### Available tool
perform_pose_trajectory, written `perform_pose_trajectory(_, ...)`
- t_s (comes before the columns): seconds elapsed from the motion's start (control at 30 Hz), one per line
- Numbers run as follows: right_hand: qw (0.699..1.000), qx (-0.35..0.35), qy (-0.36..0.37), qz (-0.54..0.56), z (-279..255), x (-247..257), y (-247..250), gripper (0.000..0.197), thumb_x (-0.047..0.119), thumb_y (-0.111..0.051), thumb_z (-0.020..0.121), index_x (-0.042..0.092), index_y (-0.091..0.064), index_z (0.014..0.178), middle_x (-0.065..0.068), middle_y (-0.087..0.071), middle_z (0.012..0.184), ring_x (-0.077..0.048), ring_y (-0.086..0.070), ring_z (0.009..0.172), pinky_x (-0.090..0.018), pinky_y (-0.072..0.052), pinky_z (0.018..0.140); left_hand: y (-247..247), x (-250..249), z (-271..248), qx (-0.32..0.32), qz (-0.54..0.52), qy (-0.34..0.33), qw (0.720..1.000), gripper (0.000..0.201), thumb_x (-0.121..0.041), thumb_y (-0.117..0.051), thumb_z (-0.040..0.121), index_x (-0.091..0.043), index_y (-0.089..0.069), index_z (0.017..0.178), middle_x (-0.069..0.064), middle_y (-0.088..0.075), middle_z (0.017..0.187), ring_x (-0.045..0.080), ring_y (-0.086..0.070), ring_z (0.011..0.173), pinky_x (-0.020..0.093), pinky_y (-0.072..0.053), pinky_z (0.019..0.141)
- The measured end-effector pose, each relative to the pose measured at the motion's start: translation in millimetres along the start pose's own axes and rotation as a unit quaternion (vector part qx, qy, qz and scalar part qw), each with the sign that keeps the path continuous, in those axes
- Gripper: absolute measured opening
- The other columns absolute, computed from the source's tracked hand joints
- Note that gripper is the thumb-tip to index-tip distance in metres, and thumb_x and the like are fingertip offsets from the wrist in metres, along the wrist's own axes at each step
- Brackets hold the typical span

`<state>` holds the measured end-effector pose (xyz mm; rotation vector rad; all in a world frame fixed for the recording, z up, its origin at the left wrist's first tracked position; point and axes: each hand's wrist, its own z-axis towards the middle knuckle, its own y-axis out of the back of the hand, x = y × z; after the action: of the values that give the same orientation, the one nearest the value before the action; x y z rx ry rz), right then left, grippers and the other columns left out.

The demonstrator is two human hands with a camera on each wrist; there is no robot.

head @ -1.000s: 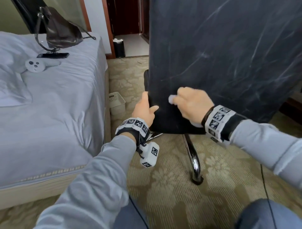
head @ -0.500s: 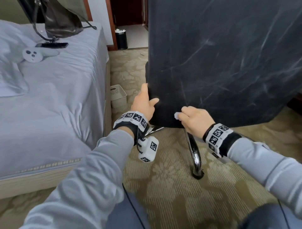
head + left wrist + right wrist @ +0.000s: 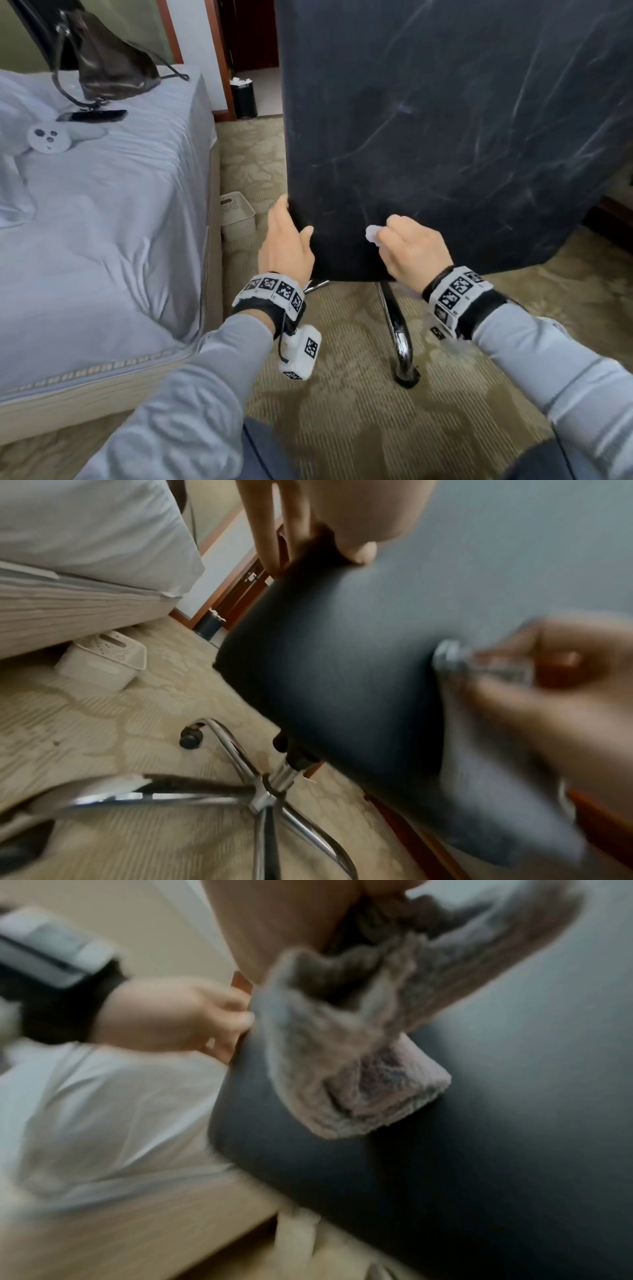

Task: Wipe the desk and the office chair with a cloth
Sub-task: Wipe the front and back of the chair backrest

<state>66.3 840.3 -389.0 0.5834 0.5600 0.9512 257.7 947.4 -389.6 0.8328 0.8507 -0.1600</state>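
The back of the dark office chair [image 3: 445, 137] fills the upper right of the head view. My left hand [image 3: 286, 246] grips its lower left edge, thumb on the back face and fingers round the side [image 3: 294, 534]. My right hand [image 3: 412, 250] holds a pale cloth [image 3: 373, 234] bunched against the lower part of the chair back. The right wrist view shows the cloth [image 3: 346, 1053] as a fluffy folded wad hanging from the hand against the dark surface [image 3: 479, 1123]. The desk is out of view.
A bed [image 3: 102, 240] with pale sheets stands at the left, with a dark bag [image 3: 109, 68] and a white controller [image 3: 48, 138] on it. A white basket [image 3: 238, 212] sits on the carpet by the bed. The chrome chair base [image 3: 399, 329] stands below the hands.
My right hand with the cloth went down to the chair back's bottom edge, then came back up a little and to the right. My left hand kept its grip on the edge.
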Motion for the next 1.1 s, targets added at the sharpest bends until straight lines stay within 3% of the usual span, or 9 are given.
perform_pose_trajectory(0.13,0.986,-0.167,-0.014,-0.006,74,-26,59,0.038,-0.004,-0.065,0.076,0.024,-0.041,0.085,-0.010,-0.049,0.071,-0.025,-0.048,0.062,-0.032,-0.035,0.046,-38,-15,-25,-0.036,0.007,0.014,0.999,0.128,-0.052,-0.080,0.075,-0.010,0.007,0.159,0.012,-0.008,0.165,0.028,-0.019,0.151,0.045,-0.030,0.120)
perform_pose_trajectory(0.23,0.973,-0.228,-0.045,0.009,99,-27,69,0.032,-0.005,-0.058,0.074,0.023,-0.044,0.080,-0.008,-0.045,0.070,-0.021,-0.041,0.059,-0.031,-0.032,0.048,-56,-28,-21,-0.067,0.030,0.058,0.996,0.144,-0.061,-0.083,0.067,-0.004,0.013,0.157,0.018,-0.003,0.166,0.032,-0.014,0.152,0.050,-0.028,0.120)
perform_pose_trajectory(0.4,0.999,0.033,-0.015,0.002,13,7,2,0.011,0.006,-0.063,0.077,0.017,-0.064,0.081,-0.002,-0.045,0.073,-0.024,-0.053,0.064,-0.030,-0.032,0.044,-54,-13,-19,-0.076,0.071,0.044,0.994,0.144,-0.060,-0.084,0.065,-0.003,0.010,0.157,0.020,-0.015,0.161,0.034,-0.027,0.145,0.049,-0.037,0.113)
perform_pose_trajectory(0.5,0.993,0.111,0.028,0.028,-34,10,-25,0.025,-0.001,-0.076,0.066,0.013,-0.068,0.085,-0.003,-0.050,0.073,-0.023,-0.052,0.060,-0.030,-0.035,0.041,-53,-6,-16,-0.075,0.093,0.034,0.992,0.142,-0.062,-0.082,0.067,-0.001,0.009,0.157,0.021,-0.020,0.159,0.034,-0.030,0.143,0.049,-0.041,0.109)
perform_pose_trajectory(0.6,0.996,0.083,0.008,0.011,-18,-5,-9,0.034,0.000,-0.082,0.059,0.017,-0.069,0.085,-0.001,-0.050,0.073,-0.022,-0.055,0.062,-0.029,-0.037,0.041,-54,-6,-11,-0.075,0.090,0.042,0.992,0.140,-0.058,-0.083,0.069,0.000,0.009,0.157,0.020,-0.016,0.161,0.034,-0.027,0.145,0.051,-0.039,0.109)
perform_pose_trajectory(0.73,0.995,-0.089,-0.036,-0.003,38,-33,37,0.038,-0.004,-0.070,0.070,0.023,-0.049,0.086,-0.005,-0.048,0.071,-0.026,-0.052,0.062,-0.031,-0.038,0.043,-52,-1,-2,-0.075,0.072,0.042,0.994,0.140,-0.050,-0.086,0.070,-0.002,0.012,0.157,0.019,-0.011,0.163,0.034,-0.022,0.148,0.053,-0.035,0.113)
perform_pose_trajectory(0.83,0.984,-0.149,-0.089,0.025,58,-31,43,0.023,-0.003,-0.065,0.074,0.018,-0.058,0.080,-0.004,-0.047,0.069,-0.020,-0.048,0.063,-0.023,-0.030,0.054,-49,6,3,-0.078,0.056,0.037,0.995,0.140,-0.047,-0.088,0.069,-0.005,0.013,0.157,0.017,-0.012,0.162,0.034,-0.025,0.147,0.057,-0.036,0.113)
perform_pose_trajectory(1.0,0.998,0.053,-0.025,0.025,-17,7,-25,0.014,0.005,-0.059,0.078,0.017,-0.066,0.081,-0.001,-0.050,0.072,-0.022,-0.054,0.063,-0.029,-0.038,0.041,-44,10,8,-0.076,0.061,0.029,0.995,0.140,-0.047,-0.088,0.069,-0.011,0.013,0.157,0.016,-0.014,0.161,0.037,-0.035,0.141,0.057,-0.040,0.109)
perform_pose_trajectory(1.1,0.996,0.067,-0.023,0.051,-24,4,-27,0.019,0.004,-0.058,0.077,0.013,-0.070,0.087,-0.002,-0.054,0.074,-0.022,-0.054,0.062,-0.031,-0.043,0.042,-42,6,4,-0.081,0.076,0.032,0.993,0.137,-0.043,-0.088,0.070,-0.009,0.011,0.158,0.016,-0.014,0.162,0.035,-0.030,0.144,0.056,-0.034,0.114)
